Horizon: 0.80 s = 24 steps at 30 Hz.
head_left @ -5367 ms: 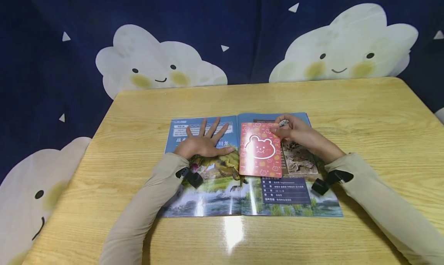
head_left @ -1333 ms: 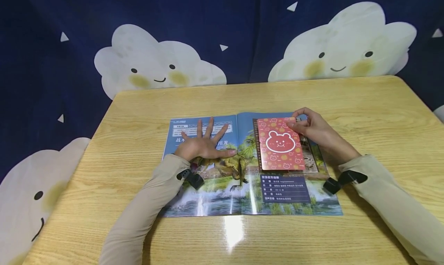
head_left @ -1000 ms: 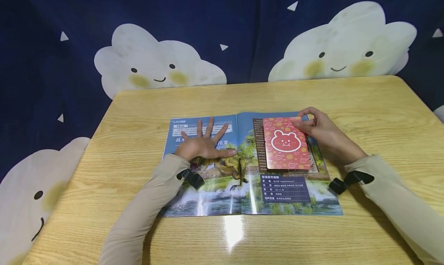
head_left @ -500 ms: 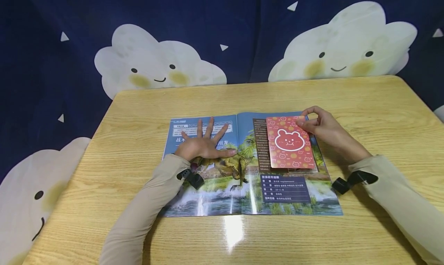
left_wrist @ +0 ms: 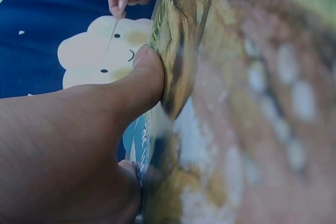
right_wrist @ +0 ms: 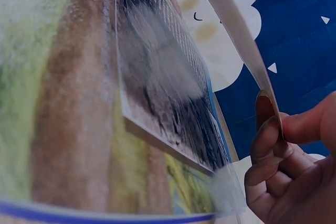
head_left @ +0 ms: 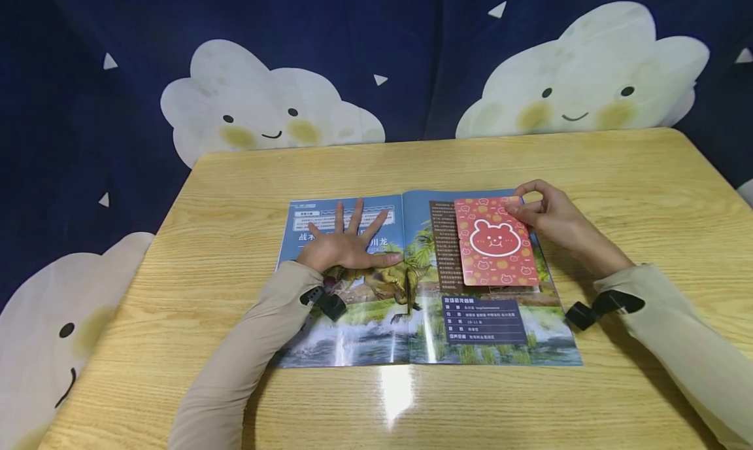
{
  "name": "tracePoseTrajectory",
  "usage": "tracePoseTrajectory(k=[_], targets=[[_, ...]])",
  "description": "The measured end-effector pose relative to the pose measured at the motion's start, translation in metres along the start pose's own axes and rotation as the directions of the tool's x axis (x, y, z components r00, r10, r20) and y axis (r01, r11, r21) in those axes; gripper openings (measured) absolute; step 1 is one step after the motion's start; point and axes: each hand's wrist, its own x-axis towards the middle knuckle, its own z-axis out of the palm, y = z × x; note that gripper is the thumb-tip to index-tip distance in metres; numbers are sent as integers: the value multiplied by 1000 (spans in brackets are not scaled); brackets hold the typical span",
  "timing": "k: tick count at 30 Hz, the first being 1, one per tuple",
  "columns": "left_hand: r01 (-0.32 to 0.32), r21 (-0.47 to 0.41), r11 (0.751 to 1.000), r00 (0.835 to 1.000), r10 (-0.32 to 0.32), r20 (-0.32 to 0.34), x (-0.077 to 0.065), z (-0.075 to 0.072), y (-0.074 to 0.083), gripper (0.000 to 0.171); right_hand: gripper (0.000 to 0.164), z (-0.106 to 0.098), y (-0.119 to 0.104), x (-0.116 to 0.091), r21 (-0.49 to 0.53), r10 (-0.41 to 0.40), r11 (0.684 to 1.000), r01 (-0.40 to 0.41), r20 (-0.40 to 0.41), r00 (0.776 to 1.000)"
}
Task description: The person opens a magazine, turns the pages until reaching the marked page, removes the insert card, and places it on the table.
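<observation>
An open magazine [head_left: 376, 335] with a dinosaur spread lies on the table. My left hand [head_left: 341, 249] rests on its left page with fingers spread, the thumb reaching toward the centre fold. In the left wrist view that thumb [left_wrist: 148, 74] presses on the glossy paper. Over the right page is a red card [head_left: 495, 267] printed with a white-outlined bear face, and my right hand [head_left: 547, 218] pinches its upper right corner between thumb and fingers. The right wrist view shows the thin card [right_wrist: 247, 35] edge-on, standing away from the page. Part of the page's pictures is hidden behind it.
The magazine lies on a light wooden table [head_left: 235, 208] with rounded far corners. Behind it hangs a dark blue curtain [head_left: 412, 38] with smiling clouds. Each wrist wears a small black camera [head_left: 331, 305] on a strap.
My right hand has carried the red card rightward from near the centre fold to over the right page, moving only slightly in the last half second. My left hand has stayed on the left page.
</observation>
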Motion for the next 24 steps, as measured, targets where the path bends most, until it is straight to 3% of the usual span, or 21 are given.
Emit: tracePoseTrajectory(k=[24], targets=[[4, -3, 1000, 1000, -4, 2, 1, 0, 0, 94, 32, -8, 4, -4, 14, 11, 1000, -10, -20, 1000]])
